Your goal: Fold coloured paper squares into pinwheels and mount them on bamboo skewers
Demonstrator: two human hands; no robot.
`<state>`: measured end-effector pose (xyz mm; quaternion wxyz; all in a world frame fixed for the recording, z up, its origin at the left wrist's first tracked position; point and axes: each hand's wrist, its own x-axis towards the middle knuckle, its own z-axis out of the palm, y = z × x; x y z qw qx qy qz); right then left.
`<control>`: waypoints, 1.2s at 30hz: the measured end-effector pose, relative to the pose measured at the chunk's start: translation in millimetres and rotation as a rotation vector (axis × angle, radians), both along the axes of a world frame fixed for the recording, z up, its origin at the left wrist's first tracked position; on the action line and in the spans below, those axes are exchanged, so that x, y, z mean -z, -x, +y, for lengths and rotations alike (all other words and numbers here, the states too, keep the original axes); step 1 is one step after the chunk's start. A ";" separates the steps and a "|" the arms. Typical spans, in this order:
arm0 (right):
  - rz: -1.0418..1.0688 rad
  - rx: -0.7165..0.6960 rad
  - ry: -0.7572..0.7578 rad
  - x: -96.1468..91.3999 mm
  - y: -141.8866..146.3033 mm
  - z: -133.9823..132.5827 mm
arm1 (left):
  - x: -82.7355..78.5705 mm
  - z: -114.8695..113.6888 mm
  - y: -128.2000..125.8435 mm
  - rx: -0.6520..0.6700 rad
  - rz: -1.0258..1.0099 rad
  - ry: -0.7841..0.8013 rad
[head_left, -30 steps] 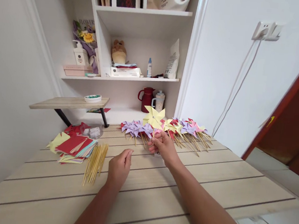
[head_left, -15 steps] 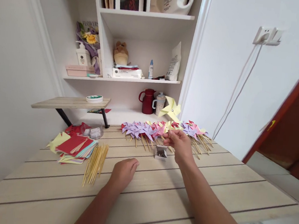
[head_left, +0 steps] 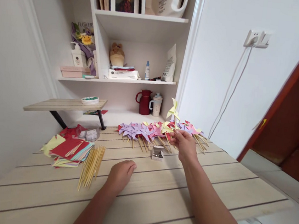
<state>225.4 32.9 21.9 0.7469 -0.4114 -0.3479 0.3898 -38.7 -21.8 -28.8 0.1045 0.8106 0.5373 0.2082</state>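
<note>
Pinched by its stick in my right hand [head_left: 184,146] is a pale yellow paper pinwheel [head_left: 173,110], upright and turned partly side-on. Behind that hand lies a row of finished pinwheels [head_left: 138,130] in purple, pink, red and yellow, their sticks pointing toward me. Just left of the right hand sits a small open box [head_left: 157,157] with tiny metallic pieces in it. My left hand [head_left: 121,174] rests on the tabletop with curled fingers and nothing visible in them. Further left lie a bundle of thin wooden sticks [head_left: 91,166] and a stack of coloured paper [head_left: 68,148].
A small raised shelf [head_left: 59,103] on black legs carries a round white container [head_left: 89,100]. Below it is a clear plastic box [head_left: 90,134] of small items. A red jug [head_left: 145,102] and a tumbler [head_left: 156,105] stand at the back.
My right hand has moved a little to the right with the yellow pinwheel, which has turned from facing me to nearly side-on. The left hand stays in place. The view has swung slightly right.
</note>
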 end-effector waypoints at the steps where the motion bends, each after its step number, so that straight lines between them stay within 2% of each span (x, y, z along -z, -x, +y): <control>1: -0.019 0.013 0.009 0.0 0.1 0.7 | 0.1 0.2 0.0 0.002 0.001 0.000; 24: -0.204 0.010 0.214 14.7 -3.8 15.2 | -0.8 1.7 1.3 0.054 -0.028 0.049; 32: -0.218 0.020 0.221 26.1 -4.2 21.5 | 0.2 1.7 1.2 0.037 -0.032 0.063; 36: -0.173 0.047 0.165 19.6 -3.4 17.7 | 0.4 1.2 -0.1 0.027 -0.035 0.069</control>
